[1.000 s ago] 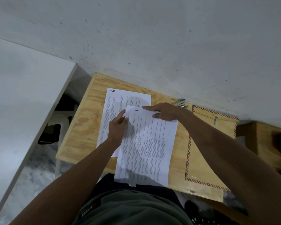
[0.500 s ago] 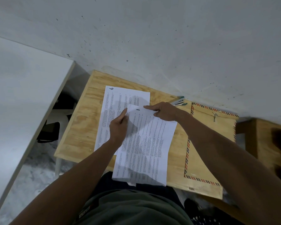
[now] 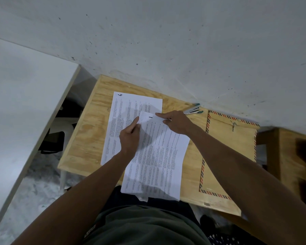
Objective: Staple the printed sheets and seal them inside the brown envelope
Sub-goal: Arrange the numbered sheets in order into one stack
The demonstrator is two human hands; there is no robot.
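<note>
On a small plywood desk set against a grey speckled wall, two lots of printed paper lie overlapped. The far sheet, marked "6", lies flat near the desk's left half. A stack of sheets marked "1" lies over its right edge, tilted, with its near end hanging past the desk's front edge above the person's lap.

The left hand pinches the top left corner of the stack, forefinger extended along the paper's edge and the other fingers curled. The right hand rests on the stack's top edge with its forefinger stretched out flat, pointing left beside the "1"; its remaining fingers are curled under, and whether they grip the paper cannot be told.

Just beyond the right hand, a stapler with teal ends lies at the foot of the wall. The brown envelope, edged in red and dark stripes with a metal clasp, lies flat on the desk's right side, apart from the sheets.
</note>
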